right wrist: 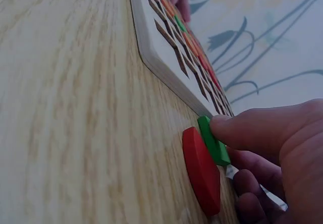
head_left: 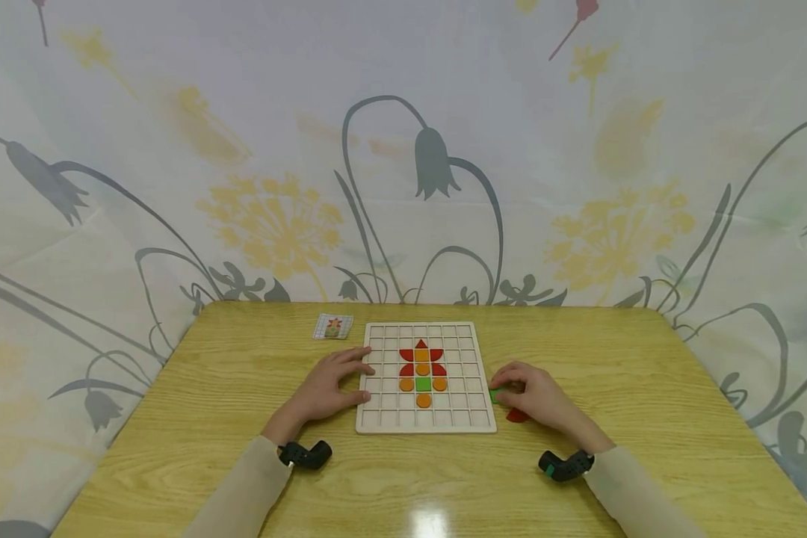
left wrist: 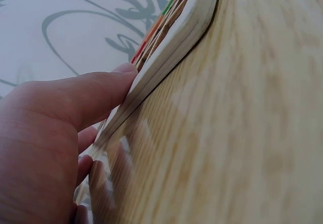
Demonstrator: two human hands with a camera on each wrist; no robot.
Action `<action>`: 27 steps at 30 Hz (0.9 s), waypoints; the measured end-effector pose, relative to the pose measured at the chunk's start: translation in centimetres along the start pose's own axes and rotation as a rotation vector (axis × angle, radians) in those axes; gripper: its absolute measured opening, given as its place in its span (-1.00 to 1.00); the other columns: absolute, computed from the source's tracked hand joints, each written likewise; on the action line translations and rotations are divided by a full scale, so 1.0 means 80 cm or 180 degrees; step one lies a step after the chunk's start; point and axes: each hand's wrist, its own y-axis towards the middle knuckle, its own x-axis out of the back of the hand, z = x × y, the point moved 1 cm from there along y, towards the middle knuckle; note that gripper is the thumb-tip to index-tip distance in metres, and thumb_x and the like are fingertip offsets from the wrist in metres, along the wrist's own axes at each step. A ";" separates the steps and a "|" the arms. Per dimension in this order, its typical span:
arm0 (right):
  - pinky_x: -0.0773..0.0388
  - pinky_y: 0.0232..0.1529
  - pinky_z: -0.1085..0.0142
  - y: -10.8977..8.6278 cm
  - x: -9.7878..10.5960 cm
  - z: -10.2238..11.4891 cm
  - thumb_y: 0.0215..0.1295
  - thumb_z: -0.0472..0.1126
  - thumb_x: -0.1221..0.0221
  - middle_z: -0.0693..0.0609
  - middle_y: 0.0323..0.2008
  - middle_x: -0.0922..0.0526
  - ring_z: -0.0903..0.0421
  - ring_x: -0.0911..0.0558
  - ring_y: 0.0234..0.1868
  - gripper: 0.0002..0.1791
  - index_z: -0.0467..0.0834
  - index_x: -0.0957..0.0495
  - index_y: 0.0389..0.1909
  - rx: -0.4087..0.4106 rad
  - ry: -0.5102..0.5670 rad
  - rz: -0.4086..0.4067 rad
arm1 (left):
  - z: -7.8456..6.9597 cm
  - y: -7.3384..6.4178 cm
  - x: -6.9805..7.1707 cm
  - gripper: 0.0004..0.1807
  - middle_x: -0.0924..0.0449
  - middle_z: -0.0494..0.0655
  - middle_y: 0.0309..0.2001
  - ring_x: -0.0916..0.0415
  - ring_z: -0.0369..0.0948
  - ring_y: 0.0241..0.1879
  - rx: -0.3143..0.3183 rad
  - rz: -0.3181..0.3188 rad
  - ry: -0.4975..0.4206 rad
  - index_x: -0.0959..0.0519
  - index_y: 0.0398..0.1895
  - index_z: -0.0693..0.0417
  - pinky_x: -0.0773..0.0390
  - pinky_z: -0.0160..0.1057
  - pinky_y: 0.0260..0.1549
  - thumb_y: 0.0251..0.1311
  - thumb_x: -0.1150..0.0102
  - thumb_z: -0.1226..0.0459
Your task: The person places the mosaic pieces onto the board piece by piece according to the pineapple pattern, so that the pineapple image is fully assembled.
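Head view reaches me bright and evenly lit; one white glare patch low on the worktop [head_left: 376, 486]; both wrist views look dimmer, greyer; left one shows pale reflections across the wood, a thin dark shadow line along the board [left wrist: 189, 32]; grain smears, floral backdrop [left wrist: 35, 37] slightly soft.
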 end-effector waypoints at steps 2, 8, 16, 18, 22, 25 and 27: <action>-0.56 -0.07 0.22 0.000 0.002 -0.001 0.27 -0.24 -0.34 -0.03 0.01 -0.61 -0.04 -0.58 0.00 -0.86 -0.04 -0.73 -0.16 -0.0001 0.0045 0.0087 | 0.000 0.000 0.000 -0.59 -0.28 -0.05 0.46 -0.17 0.09 0.43 0.0008 -0.0001 0.0001 -0.64 0.10 -0.07 -0.11 0.27 0.33 0.23 -0.33 0.02; -0.55 -0.06 0.23 0.003 0.005 -0.003 0.29 -0.22 -0.33 -0.05 0.04 -0.58 -0.04 -0.57 0.01 -0.81 -0.08 -0.71 -0.09 -0.0036 0.0056 0.0231 | -0.001 -0.001 0.000 -0.58 -0.27 -0.05 0.46 -0.16 0.09 0.43 0.0013 0.0010 0.0007 -0.64 0.11 -0.07 -0.11 0.27 0.33 0.23 -0.33 0.02; -0.56 -0.08 0.28 0.004 0.004 -0.002 0.30 -0.29 -0.31 -0.01 -0.06 -0.60 0.06 -0.60 -0.07 -0.86 -0.10 -0.64 -0.14 -0.0073 0.0145 0.0229 | 0.000 0.001 0.000 -0.59 -0.28 -0.04 0.46 -0.17 0.08 0.43 0.0005 0.0002 0.0030 -0.64 0.10 -0.07 -0.11 0.26 0.33 0.23 -0.33 0.02; -0.57 -0.13 0.30 0.003 0.003 -0.001 0.29 -0.31 -0.31 0.02 -0.12 -0.61 0.11 -0.61 -0.15 -0.85 -0.10 -0.62 -0.15 -0.0132 0.0174 0.0185 | 0.000 0.001 0.000 -0.59 -0.28 -0.04 0.46 -0.18 0.09 0.43 0.0013 0.0000 0.0042 -0.64 0.10 -0.08 -0.12 0.26 0.33 0.23 -0.32 0.01; -0.56 -0.21 0.31 0.003 0.002 0.001 0.31 -0.31 -0.29 0.05 -0.20 -0.64 0.17 -0.61 -0.24 -0.88 -0.11 -0.63 -0.17 -0.0140 0.0128 0.0029 | 0.000 0.001 0.000 -0.60 -0.29 -0.04 0.45 -0.19 0.09 0.42 0.0014 -0.0007 0.0041 -0.64 0.09 -0.08 -0.13 0.26 0.32 0.23 -0.33 0.02; -0.56 -0.21 0.29 0.003 0.003 0.003 0.32 -0.32 -0.28 0.06 -0.21 -0.66 0.17 -0.62 -0.25 -0.89 -0.11 -0.64 -0.17 -0.0149 0.0084 -0.0133 | -0.001 0.001 0.000 -0.59 -0.29 -0.03 0.45 -0.18 0.10 0.42 0.0008 -0.0002 0.0034 -0.64 0.09 -0.06 -0.13 0.26 0.32 0.22 -0.33 0.02; -0.56 -0.21 0.27 0.003 0.004 0.006 0.32 -0.33 -0.28 0.05 -0.21 -0.67 0.14 -0.63 -0.25 -0.88 -0.10 -0.65 -0.16 -0.0193 0.0068 -0.0252 | -0.001 0.001 0.000 -0.59 -0.28 -0.02 0.45 -0.18 0.10 0.42 0.0004 -0.0004 0.0035 -0.64 0.09 -0.06 -0.12 0.27 0.32 0.22 -0.33 0.03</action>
